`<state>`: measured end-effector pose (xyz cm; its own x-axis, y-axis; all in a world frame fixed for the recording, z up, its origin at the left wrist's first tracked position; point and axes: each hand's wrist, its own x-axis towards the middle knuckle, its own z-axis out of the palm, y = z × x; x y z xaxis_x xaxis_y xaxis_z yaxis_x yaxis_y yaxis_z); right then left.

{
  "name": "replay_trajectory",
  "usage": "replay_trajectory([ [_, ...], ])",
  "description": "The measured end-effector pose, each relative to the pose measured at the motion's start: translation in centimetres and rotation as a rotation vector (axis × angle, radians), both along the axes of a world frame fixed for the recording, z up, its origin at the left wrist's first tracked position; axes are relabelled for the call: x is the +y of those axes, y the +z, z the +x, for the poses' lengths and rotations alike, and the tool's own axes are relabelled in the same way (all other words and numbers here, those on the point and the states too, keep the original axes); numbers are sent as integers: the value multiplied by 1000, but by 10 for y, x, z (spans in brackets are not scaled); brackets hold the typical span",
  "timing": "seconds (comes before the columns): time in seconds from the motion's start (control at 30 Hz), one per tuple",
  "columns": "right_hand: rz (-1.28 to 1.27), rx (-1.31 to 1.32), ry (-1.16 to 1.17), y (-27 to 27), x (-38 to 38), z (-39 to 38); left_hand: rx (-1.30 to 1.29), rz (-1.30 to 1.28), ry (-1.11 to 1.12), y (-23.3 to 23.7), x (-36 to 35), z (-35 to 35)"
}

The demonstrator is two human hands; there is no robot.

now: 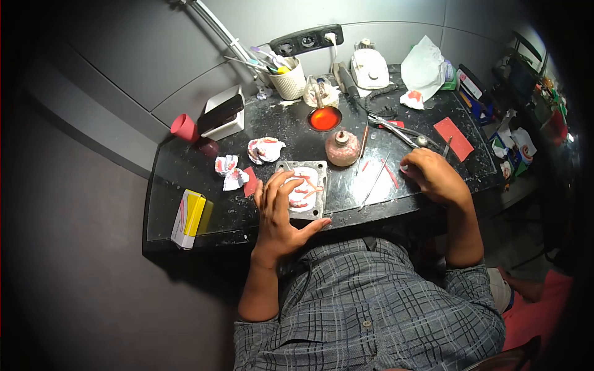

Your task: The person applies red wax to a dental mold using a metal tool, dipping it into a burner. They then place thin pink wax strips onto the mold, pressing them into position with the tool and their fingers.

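My left hand [278,213] lies over the left and front edge of a square metal flask [320,191], thumb and fingers spread around it. In the flask, white plaster [301,201] carries pink and red wax pieces. On the right, my right hand [433,176] is at the desk's front part, its fingers curled and pressed together; what they hold, if anything, is hidden. Between the hands lie a thin metal tool [375,183] and a narrow red wax strip [391,175]. Behind them stands a round burner [342,148].
A pan of red liquid [325,118] sits behind the burner. Plaster models [265,150] and a yellow box [193,213] are at the left. Pliers [396,128] and a red wax sheet [453,139] lie at the right. A tool cup [288,83] stands at the back.
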<state>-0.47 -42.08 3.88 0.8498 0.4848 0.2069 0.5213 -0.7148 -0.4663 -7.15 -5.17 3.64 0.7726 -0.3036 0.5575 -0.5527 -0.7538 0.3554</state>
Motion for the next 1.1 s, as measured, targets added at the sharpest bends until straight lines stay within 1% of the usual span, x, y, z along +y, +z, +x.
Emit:
replay_trajectory([
  [0.03,40,-49,28,3,1,-3,-58,33,26,3,-4,-3],
  [0.07,37,-43,36,8,4,-7,-99,11,54,4,-12,-6],
  [0.1,115,-33,117,17,13,-11,-93,7,63,5,-19,-8],
  [0.17,287,7,251,27,37,-22,-163,38,-11,8,-35,-14],
  [0.23,430,82,374,31,62,-35,-97,-18,-107,9,-52,-22],
  [0.3,577,49,416,29,83,-46,-28,-66,-226,-1,-57,-23],
  [0.33,615,70,424,27,88,-49,-50,-164,-246,-4,-61,-24],
  [0.37,654,93,431,24,91,-51,-48,-163,-240,-5,-59,-27],
  [0.43,645,92,436,22,94,-51,-26,-268,-241,-8,-56,-30],
  [0.5,631,91,437,21,95,-52,-71,-262,-235,-8,-54,-29],
  [0.6,579,83,428,20,94,-54,-23,-243,-241,-10,-45,-34],
  [0.67,548,76,496,19,92,-53,33,-120,-263,-7,-36,-37],
  [0.7,549,78,492,19,92,-52,36,-120,-266,-6,-35,-36],
  [0.77,551,84,452,18,89,-51,-74,-76,-153,-3,-37,-33],
  [0.8,504,116,361,23,86,-53,-64,-34,-64,-4,-36,-31],
  [0.83,489,112,344,22,81,-49,-17,6,18,-8,-32,-27],
  [0.9,126,-159,76,11,74,-38,-47,51,204,-15,-34,-17],
  [0.93,-2,-178,-14,8,71,-35,-15,65,248,-19,-35,-13],
  [0.97,-11,-176,-29,7,64,-34,18,85,292,-23,-34,-9],
  [1.03,108,-173,-147,9,51,-27,0,108,317,-28,-32,-1],
  [1.07,131,-221,-247,6,39,-21,1,115,297,-28,-29,0],
  [1.1,74,-136,-421,13,29,-16,7,127,279,-27,-24,-1],
])
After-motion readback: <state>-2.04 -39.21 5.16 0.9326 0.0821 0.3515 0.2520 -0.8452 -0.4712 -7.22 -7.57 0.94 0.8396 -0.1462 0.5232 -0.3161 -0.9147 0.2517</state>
